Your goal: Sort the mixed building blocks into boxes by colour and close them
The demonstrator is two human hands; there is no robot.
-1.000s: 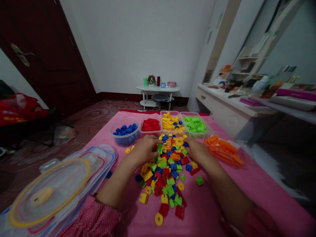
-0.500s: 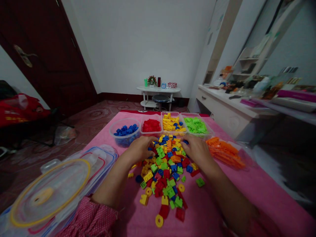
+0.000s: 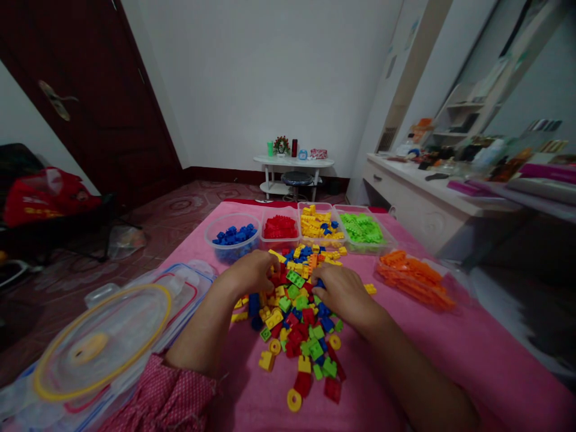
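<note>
A loose heap of mixed toy building bricks (image 3: 294, 327) in yellow, green, red and blue lies on the pink cloth. Over its left side is my left hand (image 3: 252, 273), fingers curled down among the bricks; what is between them, if anything, is hidden. My right hand (image 3: 344, 290) reaches over the right side of the heap, thumb and fingers closed around a blue brick (image 3: 320, 283). Behind the heap stand a round tub of blue bricks (image 3: 234, 235) and clear boxes holding red bricks (image 3: 280, 228), yellow bricks (image 3: 317, 223) and green bricks (image 3: 360, 228).
To the right is a clear container of orange pieces (image 3: 414, 279). Clear plastic lids (image 3: 121, 336) are stacked at the left. A white dresser (image 3: 409, 192) is beyond the right edge, with a small white table (image 3: 292, 161) by the far wall.
My right hand has moved left and toward me over the heap, with the blue brick at its fingers. My left hand stays at the heap's left side. The view has shifted slightly.
</note>
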